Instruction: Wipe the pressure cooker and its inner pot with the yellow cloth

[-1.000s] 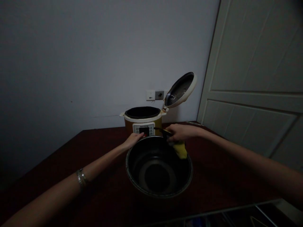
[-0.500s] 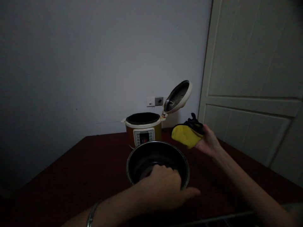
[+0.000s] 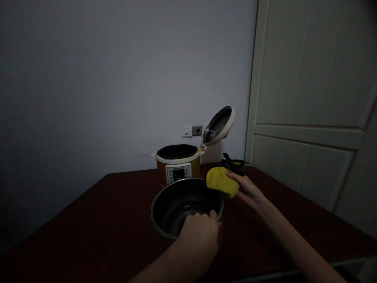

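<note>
A dark metal inner pot stands on the dark red table in front of me. My left hand is closed on the pot's near rim, fingers hooked over the edge. My right hand holds a yellow and black cloth just above the pot's far right rim. Behind the pot sits an orange and cream rice cooker with its lid swung up and its cavity open.
A grey wall with a double socket rises behind the cooker. A pale panelled door fills the right side. A light strip marks the table's near edge at the bottom right. The room is dim.
My left hand left the pot's far rim and now grips its near rim. My right hand lifted the cloth out to the right, then brought it back down to the pot's far right rim.
</note>
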Tool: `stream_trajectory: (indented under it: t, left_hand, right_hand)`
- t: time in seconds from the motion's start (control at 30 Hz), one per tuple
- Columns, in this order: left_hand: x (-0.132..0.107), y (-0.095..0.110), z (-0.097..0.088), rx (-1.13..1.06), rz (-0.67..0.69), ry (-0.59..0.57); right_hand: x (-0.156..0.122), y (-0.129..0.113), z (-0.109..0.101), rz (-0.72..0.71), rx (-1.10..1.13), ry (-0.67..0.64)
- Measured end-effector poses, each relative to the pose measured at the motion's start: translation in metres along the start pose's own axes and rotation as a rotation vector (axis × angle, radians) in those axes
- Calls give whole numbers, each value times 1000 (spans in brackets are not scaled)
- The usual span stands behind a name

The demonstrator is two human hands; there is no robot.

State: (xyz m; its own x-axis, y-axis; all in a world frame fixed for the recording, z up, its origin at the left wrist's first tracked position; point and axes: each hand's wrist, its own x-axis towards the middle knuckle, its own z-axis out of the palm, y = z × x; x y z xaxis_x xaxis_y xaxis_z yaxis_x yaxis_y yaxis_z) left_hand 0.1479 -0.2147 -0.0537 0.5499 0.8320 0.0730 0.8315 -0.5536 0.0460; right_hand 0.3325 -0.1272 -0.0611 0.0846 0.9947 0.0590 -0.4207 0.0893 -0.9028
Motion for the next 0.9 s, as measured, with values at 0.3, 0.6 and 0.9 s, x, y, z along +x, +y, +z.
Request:
stream_trajectory:
  t: [0.3, 0.6, 0.9]
  left_hand:
    - [-25, -74, -61, -550, -136, 332]
    - [-59, -98, -41, -1364, -265, 483]
    - [-62, -75, -18, -1611, -350, 566]
  right_hand:
    - [13, -31, 21, -266, -223, 62]
    - [21, -42, 68, -585, -895, -281]
    - [-73, -40, 104, -795, -1178, -785]
